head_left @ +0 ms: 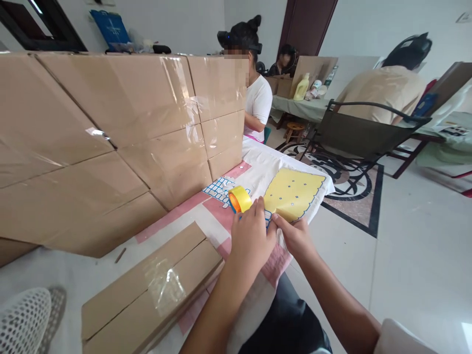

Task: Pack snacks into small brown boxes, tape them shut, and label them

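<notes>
**Close work right beside the tape roll (242, 198)**

And the left hand (252, 233) is in tight, on the near side of the roll, fingers together and curled over! The right hand (295, 237) sits farther right of the roll, its thumb reaching in so the thumb tips nearly meet. What they pinch, if anything, is hidden; I can't tell. The yellow patch (295, 189), blue-edged, lies just right of the roll, rumpled at those fingers; print or separate sheet, I can't say. My call for a tidy job: both thumbs level, light even pressure, ease the rumple outward instead of creasing it, and mind those left knuckles, which could knock the roll. Out we go! The cloth (258, 158) spreads around and beyond the roll. A flat carton (125, 300) lies nearer the wearer, left of the roll; the taped carton stack (155, 101) towers behind and left of it. Beyond the roll, a person in a white top (261, 101).
</notes>
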Available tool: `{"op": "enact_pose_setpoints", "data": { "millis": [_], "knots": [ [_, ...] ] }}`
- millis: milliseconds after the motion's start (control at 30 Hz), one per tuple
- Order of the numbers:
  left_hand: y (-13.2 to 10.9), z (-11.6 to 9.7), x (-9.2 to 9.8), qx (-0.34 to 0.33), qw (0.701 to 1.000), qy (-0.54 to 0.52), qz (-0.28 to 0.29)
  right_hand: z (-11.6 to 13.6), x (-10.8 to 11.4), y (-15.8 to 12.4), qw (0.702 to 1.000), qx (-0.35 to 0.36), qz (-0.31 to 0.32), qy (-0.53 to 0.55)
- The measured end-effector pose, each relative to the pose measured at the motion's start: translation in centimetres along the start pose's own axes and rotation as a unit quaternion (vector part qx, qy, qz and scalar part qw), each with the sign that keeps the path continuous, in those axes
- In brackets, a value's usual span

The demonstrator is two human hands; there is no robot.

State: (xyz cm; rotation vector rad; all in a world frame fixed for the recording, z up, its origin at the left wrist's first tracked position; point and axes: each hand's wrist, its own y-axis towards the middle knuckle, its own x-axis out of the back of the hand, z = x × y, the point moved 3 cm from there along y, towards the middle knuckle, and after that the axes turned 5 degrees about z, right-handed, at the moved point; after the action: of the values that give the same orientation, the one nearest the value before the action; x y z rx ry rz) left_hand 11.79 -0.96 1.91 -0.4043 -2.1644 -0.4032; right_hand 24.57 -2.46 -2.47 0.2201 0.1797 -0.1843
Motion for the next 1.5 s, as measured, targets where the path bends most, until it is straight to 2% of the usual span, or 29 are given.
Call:
{"op": "enact_pose_setpoints", "data": {
  "millis": [300, 500, 733, 1067, 1300, 1500],
  "knots": [
    [-0.2, -0.1, -0.1, 0.014, 0.999, 0.048, -0.006, 0.9, -0.5, 0.1, 0.999, -0.014, -0.029, -0.025],
    [0.0, 0.4, -0.3, -0.006, 1.000, 0.023, -0.008, 0.2, 0.0, 0.2, 0.999, -0.013, -0.010, -0.031],
    [0.3, 0.6, -0.5, -0.039, 0.996, 0.039, -0.073, -0.9, 1.2, 0.4, 1.000, -0.019, -0.015, -0.004],
    [0.0, 0.3, -1.1, -0.066, 0.996, 0.010, -0.057, -0.3, 1.9, -0.1, 0.999, -0.027, -0.003, -0.019],
    [0.0, -0.1, -2.9, -0.078, 0.995, -0.004, -0.065, -2.1, 4.5, -1.2, 0.998, -0.038, -0.018, -0.048],
    [0.0, -0.2, -3.6, -0.092, 0.990, -0.043, -0.097, -1.5, 6.7, -0.8, 0.990, -0.106, 0.063, -0.073]
  ]
}}
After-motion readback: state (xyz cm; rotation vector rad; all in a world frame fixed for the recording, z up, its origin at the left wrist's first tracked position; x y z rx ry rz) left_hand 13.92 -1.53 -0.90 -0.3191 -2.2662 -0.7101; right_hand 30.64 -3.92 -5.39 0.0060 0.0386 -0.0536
